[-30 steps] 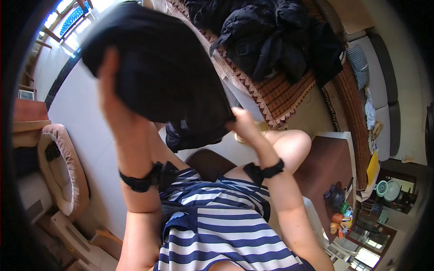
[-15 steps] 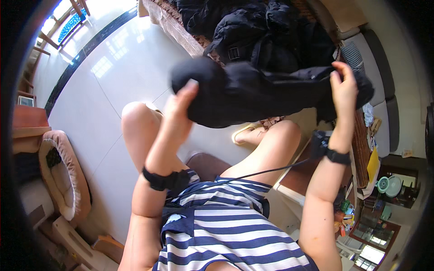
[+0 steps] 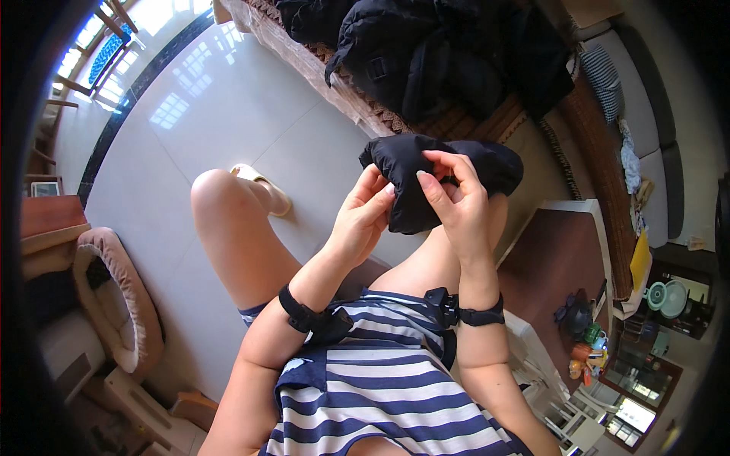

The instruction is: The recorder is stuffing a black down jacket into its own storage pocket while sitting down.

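Note:
A black, puffy piece of cloth [image 3: 411, 205] hangs bunched above my right knee. It looks like part of a padded garment, but its exact kind does not show. My left hand [image 3: 363, 214] pinches its near left edge between thumb and fingers. Beside it, my right hand [image 3: 461, 204] is closed on the fabric near the middle, thumb and index finger close together. The rest of the cloth sticks out to the right behind my right hand. Beyond lies a heap of black padded jackets [image 3: 426, 64] on a covered seat or bed.
A brown-topped low table [image 3: 544, 262] stands at my right, with small items at its near end. Further right is a grey sofa [image 3: 655, 194] with a striped cushion [image 3: 606, 83]. A round pet bed [image 3: 148, 327] lies at the left. My foot wears a pale slipper [image 3: 262, 187].
The black cloth was stretched wide between my hands; now it is gathered into a smaller bundle. My hands have come close together, the left moving right and the right moving left and down.

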A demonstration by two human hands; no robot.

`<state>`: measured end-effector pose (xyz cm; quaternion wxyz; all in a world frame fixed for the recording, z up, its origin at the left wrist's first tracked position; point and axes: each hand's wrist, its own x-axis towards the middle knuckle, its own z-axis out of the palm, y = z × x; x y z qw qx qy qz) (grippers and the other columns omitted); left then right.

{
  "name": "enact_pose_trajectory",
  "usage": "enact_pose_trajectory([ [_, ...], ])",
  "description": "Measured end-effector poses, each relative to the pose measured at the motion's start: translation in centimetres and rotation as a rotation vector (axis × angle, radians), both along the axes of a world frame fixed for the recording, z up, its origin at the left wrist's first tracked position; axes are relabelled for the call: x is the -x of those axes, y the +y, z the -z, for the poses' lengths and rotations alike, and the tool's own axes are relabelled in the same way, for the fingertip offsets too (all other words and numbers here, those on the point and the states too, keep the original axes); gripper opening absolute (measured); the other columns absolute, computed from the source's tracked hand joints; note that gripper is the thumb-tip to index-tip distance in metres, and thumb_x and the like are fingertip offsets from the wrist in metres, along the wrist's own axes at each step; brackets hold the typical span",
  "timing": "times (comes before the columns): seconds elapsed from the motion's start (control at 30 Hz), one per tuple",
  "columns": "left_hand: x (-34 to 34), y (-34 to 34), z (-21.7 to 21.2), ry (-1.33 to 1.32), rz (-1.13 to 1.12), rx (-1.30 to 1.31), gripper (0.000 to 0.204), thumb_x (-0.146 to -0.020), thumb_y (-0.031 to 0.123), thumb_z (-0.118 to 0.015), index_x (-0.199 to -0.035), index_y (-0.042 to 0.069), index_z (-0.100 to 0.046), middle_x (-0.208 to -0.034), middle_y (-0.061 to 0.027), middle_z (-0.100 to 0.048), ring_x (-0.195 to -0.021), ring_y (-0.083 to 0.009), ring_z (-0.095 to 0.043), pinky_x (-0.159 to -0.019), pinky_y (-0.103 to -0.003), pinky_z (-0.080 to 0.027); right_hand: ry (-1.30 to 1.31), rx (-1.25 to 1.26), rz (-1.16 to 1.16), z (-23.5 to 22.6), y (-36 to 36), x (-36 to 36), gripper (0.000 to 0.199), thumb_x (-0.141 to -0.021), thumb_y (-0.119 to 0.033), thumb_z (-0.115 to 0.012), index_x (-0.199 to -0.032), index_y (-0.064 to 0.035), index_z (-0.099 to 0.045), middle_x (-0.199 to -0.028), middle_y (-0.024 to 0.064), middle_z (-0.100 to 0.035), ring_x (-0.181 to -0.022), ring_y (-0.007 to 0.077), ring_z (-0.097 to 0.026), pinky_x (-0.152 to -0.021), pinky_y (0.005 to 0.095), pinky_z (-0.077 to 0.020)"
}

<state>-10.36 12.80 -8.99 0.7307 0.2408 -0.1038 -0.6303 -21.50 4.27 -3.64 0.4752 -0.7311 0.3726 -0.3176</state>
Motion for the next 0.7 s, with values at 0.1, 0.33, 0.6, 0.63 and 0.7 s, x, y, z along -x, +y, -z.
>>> enact_pose_trajectory([
  [0.1,-0.8,-0.1,0.6,-0.025,-0.02,-0.009,0.034,-0.09,0.01,-0.051,-0.123,0.007,-0.044,-0.11,-0.0033,-0.055,-0.099,-0.0097,-0.054,-0.082,-0.024,-0.046,-0.046,0.008,0.001,0.4,0.3,-0.2,0.03,-0.08,-0.018,-0.066,-0.103,0.0002,-0.058,-0.095,0.0063,-0.055,-0.085,0.0139,-0.054,-0.071,0.0237,-0.0461],
  [0.33,-1.5,-1.6,1.3,-0.229,0.008,-0.079,0.023,-0.091,0.015,-0.052,-0.112,0.005,-0.05,-0.097,0.0015,-0.056,-0.084,-0.0043,-0.052,-0.07,-0.018,-0.043,-0.022,-0.03,0.022,1.7,-0.6,-0.8,0.025,-0.077,-0.01,-0.062,-0.098,0.0022,-0.057,-0.086,0.0093,-0.059,-0.077,0.0156,-0.057,-0.065,0.0254,-0.0473],
  [0.6,-3.0,-2.1,1.5,-0.262,0.111,-0.127,0.027,-0.086,0.016,-0.059,-0.107,-0.001,-0.052,-0.096,-0.0007,-0.057,-0.083,-0.0057,-0.051,-0.07,-0.021,-0.043,0.015,0.044,0.056,2.2,-1.5,-2.6,0.014,-0.085,-0.012,-0.057,-0.088,0.0018,-0.056,-0.074,0.0112,-0.057,-0.065,0.0175,-0.053,-0.063,0.0269,-0.043],
  [0.63,-3.0,-2.1,1.3,-0.26,0.109,-0.126,0.027,-0.086,0.016,-0.059,-0.107,-0.001,-0.052,-0.096,-0.0007,-0.057,-0.083,-0.0057,-0.051,-0.07,-0.021,-0.043,0.033,0.01,0.071,2.5,-1.4,-2.7,0.014,-0.087,-0.013,-0.056,-0.087,0.0013,-0.056,-0.071,0.0116,-0.056,-0.064,0.018,-0.053,-0.062,0.0277,-0.0427],
  [0.7,-2.9,-2.3,0.4,-0.473,0.061,-0.136,0.025,-0.081,0.009,-0.06,-0.102,-0.004,-0.054,-0.092,-0.0032,-0.06,-0.081,-0.0079,-0.054,-0.073,-0.023,-0.045,0.016,0.032,0.075,2.8,-0.9,-3.0,0.017,-0.09,-0.015,-0.051,-0.083,0.0006,-0.054,-0.066,0.0127,-0.054,-0.06,0.0191,-0.049,-0.059,0.0286,-0.0416],
])
